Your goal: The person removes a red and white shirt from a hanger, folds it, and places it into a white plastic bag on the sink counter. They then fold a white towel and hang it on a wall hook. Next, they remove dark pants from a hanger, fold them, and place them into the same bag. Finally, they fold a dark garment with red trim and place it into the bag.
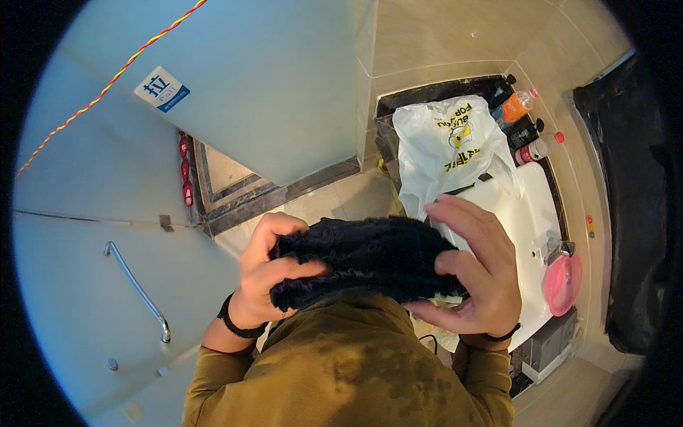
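A dark, bunched piece of cloth (pixel 368 256) is held up in front of my body, its edge on the left ruffled into folds. My left hand (pixel 275 267) grips that ruffled end, with fingers pushed between the folds. At the opposite end, my right hand (pixel 475 272) has its fingers and thumb curled around the cloth. Both wrists wear dark bands. Behind the right hand lie a white sink (pixel 525 224) and a white plastic bag (pixel 453 144) with printing, which rests on the dark counter beside the basin.
Several bottles (pixel 515 107) line the wall behind the bag. A pink basin (pixel 563 285) leans by the faucet (pixel 557 251). Frosted glass panels (pixel 256 80) with a metal handle (pixel 139 293) stand on the left. A red-yellow twisted cord (pixel 112 80) crosses the upper left.
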`<state>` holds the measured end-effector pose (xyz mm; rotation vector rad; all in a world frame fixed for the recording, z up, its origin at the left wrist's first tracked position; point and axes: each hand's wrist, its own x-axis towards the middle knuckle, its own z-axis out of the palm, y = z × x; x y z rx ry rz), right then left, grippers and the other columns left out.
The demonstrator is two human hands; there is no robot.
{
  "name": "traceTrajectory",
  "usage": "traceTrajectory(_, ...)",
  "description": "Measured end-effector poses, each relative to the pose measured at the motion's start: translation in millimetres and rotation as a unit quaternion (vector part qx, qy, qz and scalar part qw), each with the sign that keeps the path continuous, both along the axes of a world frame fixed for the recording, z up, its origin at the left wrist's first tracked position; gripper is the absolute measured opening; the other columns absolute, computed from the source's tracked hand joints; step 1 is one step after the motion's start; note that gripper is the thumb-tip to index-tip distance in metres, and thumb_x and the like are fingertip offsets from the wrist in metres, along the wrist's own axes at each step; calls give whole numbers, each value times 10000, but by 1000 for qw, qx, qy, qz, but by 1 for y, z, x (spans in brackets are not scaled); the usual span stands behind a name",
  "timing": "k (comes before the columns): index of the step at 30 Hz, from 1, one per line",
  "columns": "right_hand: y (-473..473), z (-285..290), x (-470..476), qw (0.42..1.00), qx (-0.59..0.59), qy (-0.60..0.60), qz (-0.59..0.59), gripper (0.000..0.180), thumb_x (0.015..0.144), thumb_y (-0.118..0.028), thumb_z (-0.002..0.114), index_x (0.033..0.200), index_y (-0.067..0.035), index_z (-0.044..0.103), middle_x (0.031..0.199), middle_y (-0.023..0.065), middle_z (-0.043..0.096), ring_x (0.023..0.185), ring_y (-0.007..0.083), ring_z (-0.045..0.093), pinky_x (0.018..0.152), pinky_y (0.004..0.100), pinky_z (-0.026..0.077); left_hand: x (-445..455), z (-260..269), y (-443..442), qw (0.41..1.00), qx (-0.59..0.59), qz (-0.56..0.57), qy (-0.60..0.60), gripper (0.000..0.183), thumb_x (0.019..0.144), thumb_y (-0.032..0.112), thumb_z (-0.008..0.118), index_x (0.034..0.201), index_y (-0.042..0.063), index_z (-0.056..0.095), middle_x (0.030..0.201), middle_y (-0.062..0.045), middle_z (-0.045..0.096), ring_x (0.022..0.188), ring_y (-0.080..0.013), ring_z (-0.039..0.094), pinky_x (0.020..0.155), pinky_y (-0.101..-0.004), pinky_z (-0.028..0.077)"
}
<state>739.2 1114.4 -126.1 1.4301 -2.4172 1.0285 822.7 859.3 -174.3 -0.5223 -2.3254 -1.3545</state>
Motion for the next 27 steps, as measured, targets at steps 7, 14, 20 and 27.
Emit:
traceTrajectory(7, -35, -10, 5, 997, 74, 1, -10, 571, 587, -223, 792, 1076, -58, 549, 972, 156, 593, 840, 342, 589, 714, 445, 475, -3, -4, 16, 998, -15, -62, -1, 259, 667, 167, 808, 853, 63, 661, 1052, -163, 512, 935, -292, 544, 785, -352, 453)
traceTrajectory(14, -37, -11, -5, 997, 52, -54, 5, 357, 597, -106, 764, 901, -55, 584, 745, 127, 602, 678, 334, 601, 571, 402, 469, -10, -65, 17, 987, 160, -11, -20, 797, 668, 45, 779, 1345, 69, 360, 1219, -151, 487, 1158, -272, 497, 999, -376, 395)
traceTrajectory(20, -40, 2, -7, 997, 45, -58, 37, 364, 576, -56, 758, 908, -29, 611, 739, 147, 599, 680, 348, 608, 581, 385, 476, 7, -125, 13, 968, 194, 75, -142, 574, 676, -34, 699, 1207, 40, 497, 1206, -137, 505, 1101, -224, 524, 976, -332, 400)
traceTrajectory(27, -44, 2, 7, 997, 51, -27, 53, 366, 508, -53, 695, 867, -20, 633, 668, 123, 533, 587, 309, 539, 536, 356, 431, 40, -158, 34, 917, 321, 176, -157, 446, 656, -99, 632, 1074, 41, 559, 953, -70, 547, 921, -178, 550, 850, -288, 440)
